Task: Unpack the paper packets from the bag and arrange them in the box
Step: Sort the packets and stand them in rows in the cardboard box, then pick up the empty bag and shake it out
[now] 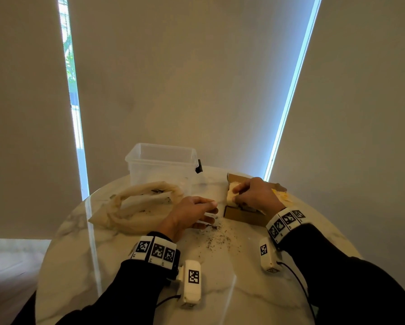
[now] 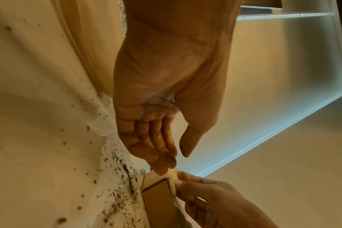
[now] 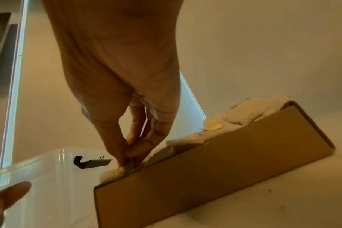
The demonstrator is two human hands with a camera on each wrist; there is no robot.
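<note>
Right wrist view: right hand (image 3: 127, 95) grip pinching paper packet (image 3: 115, 172) at box (image 3: 205, 177) left corner; left hand (image 2: 162, 108) fingers spread, empty.

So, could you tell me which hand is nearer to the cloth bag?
Left. The left hand sits just right of the bag, at its edge, empty. The right hand is farther off, over the cardboard box, its fingers pinching a packet.
</note>
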